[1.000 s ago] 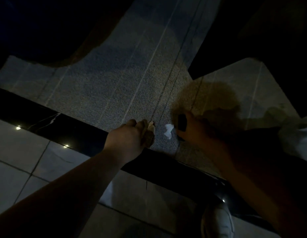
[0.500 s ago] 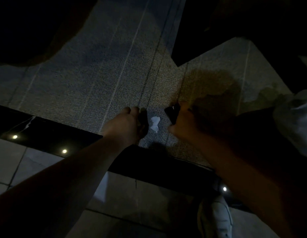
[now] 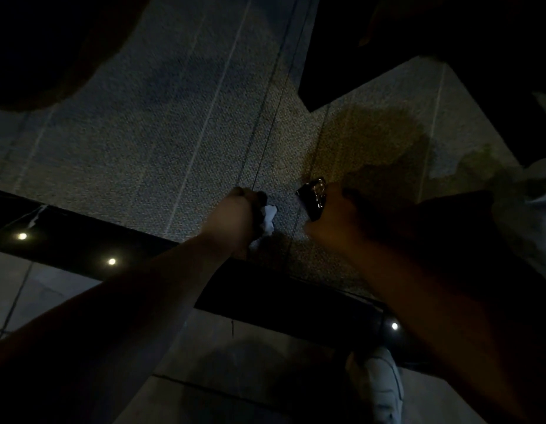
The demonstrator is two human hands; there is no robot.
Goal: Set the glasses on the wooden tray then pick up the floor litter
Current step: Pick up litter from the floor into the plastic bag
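Head view, very dim. Both forearms reach forward and down over a grey carpet (image 3: 180,142). The left hand (image 3: 235,220) is curled, knuckles up, its fingers closed against a single white scrap (image 3: 269,218) that shows at the hand's right edge, touching it; whether the scrap is lifted off the carpet cannot be told. The right hand (image 3: 342,215), just right of the scrap and apart from it, grips one dark, shiny wrapper (image 3: 313,198) that sticks out past its fingers. Nearer than both hands runs a black strip (image 3: 82,237) with three light reflections, then pale tiles (image 3: 265,356). One white shoe (image 3: 383,384) shows below the right forearm.
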